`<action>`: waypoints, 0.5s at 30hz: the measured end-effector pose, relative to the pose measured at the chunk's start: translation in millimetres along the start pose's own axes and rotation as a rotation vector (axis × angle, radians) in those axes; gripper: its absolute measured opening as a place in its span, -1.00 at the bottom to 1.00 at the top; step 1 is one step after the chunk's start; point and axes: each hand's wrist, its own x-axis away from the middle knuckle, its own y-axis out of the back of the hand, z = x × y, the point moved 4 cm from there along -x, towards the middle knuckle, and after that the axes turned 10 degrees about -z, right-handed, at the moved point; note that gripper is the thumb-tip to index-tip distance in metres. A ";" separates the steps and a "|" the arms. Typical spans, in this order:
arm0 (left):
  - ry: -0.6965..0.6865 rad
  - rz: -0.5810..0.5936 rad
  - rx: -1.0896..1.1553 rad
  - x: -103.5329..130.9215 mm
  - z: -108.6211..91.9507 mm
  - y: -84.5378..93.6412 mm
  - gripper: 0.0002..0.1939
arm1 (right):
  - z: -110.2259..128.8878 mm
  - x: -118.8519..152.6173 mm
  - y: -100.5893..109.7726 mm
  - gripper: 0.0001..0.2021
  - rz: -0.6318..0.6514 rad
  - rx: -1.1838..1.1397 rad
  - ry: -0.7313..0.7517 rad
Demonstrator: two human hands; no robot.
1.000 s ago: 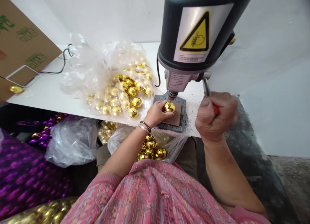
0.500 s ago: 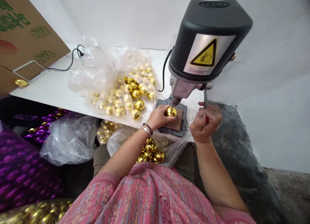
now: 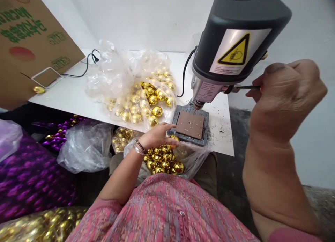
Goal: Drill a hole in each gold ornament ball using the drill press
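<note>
My left hand (image 3: pixel 157 135) is open over the front edge of the table, thumb and fingers spread apart. Just under its fingers is a shiny gold mirrored ball (image 3: pixel 172 141), slightly blurred, above a plastic bag of similar gold balls (image 3: pixel 164 158) in my lap. My right hand (image 3: pixel 286 95) is closed round the end of the feed lever (image 3: pixel 247 87) of a black bench drill press (image 3: pixel 240 22). The drill bit (image 3: pixel 195 111) hangs above a brown board (image 3: pixel 190 126) with a small hole, lying on the grey base (image 3: pixel 201 142).
A clear bag of gold balls (image 3: pixel 157 111) lies open on the white table (image 3: pixel 86 104). Dark shavings are scattered right of the base. A cardboard box (image 3: pixel 39 43) and a power cord (image 3: pixel 81 74) are at left. Purple balls (image 3: pixel 34 179) in a bag sit below.
My left hand has taken the gold ball off the board, moved toward me and let go. My right hand has swung the lever up and to the right, and the board now lies bare.
</note>
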 end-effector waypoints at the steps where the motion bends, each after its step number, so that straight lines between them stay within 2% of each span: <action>1: 0.027 -0.048 -0.025 0.5 4.9 8.8 -0.42 | -1.4 2.2 0.1 -0.63 -0.008 0.015 -0.011; 4: 0.108 -0.318 -0.185 -12.6 12.8 34.5 -0.66 | -4.2 6.8 0.1 -0.64 -0.014 0.066 -0.052; 6: 0.207 -0.429 -0.354 -27.3 15.0 44.9 -0.67 | -3.3 8.5 0.3 -0.61 -0.019 0.060 -0.042; 8: 0.321 -0.399 -0.499 -42.0 17.5 47.8 -0.66 | -1.6 9.6 0.8 -0.58 -0.022 0.046 -0.028; 10: 0.389 -0.289 -0.584 -54.2 20.2 45.4 -0.64 | 0.2 10.5 1.2 -0.54 -0.010 0.033 -0.016; 12: 0.414 -0.214 -0.616 -62.1 22.1 42.0 -0.62 | 1.5 11.4 1.6 -0.50 0.008 0.030 -0.004; 15: 0.412 -0.221 -0.612 -65.3 22.5 38.9 -0.61 | 1.8 12.4 3.4 -0.44 0.007 0.033 0.020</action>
